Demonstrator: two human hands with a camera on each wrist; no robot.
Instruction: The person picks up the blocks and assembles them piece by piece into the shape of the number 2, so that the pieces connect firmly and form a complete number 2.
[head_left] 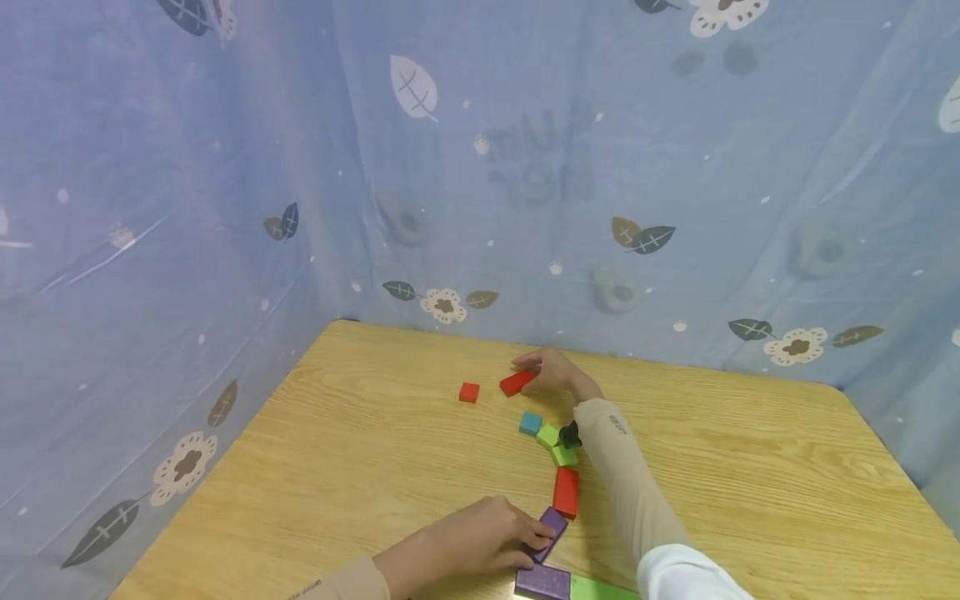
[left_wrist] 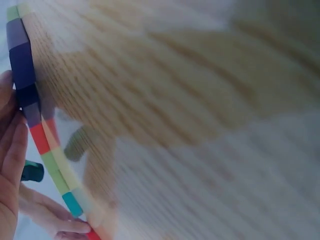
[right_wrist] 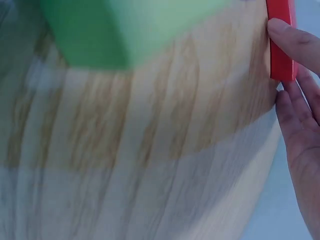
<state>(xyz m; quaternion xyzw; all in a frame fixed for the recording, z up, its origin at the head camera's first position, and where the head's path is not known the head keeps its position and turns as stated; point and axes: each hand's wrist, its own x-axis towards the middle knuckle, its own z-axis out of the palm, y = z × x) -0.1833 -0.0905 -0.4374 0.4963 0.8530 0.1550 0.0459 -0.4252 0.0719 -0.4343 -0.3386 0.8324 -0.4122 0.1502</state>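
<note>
My right hand (head_left: pixel 553 371) pinches a red rectangular block (head_left: pixel 516 382) near the table's far edge. In the right wrist view the thumb (right_wrist: pixel 287 37) lies on one face of that block, with the other fingers behind it. My left hand (head_left: pixel 483 537) holds a slanted purple block (head_left: pixel 551 529) between thumb and fingers, low in the head view. Just below, a second purple block (head_left: pixel 543 582) lies by the thumb. Onward from the slanted block, a curved row runs away through a red block (head_left: pixel 566 492), two lime blocks (head_left: pixel 563 455) and a blue block (head_left: pixel 530 423).
A small red block (head_left: pixel 468 392) lies apart, left of the right hand. Beside the lower purple block is a green block (head_left: pixel 600 590), cut off by the frame. The right forearm passes close along the row's right side. A patterned curtain (head_left: pixel 525 208) hangs behind the wooden table (head_left: pixel 337 467).
</note>
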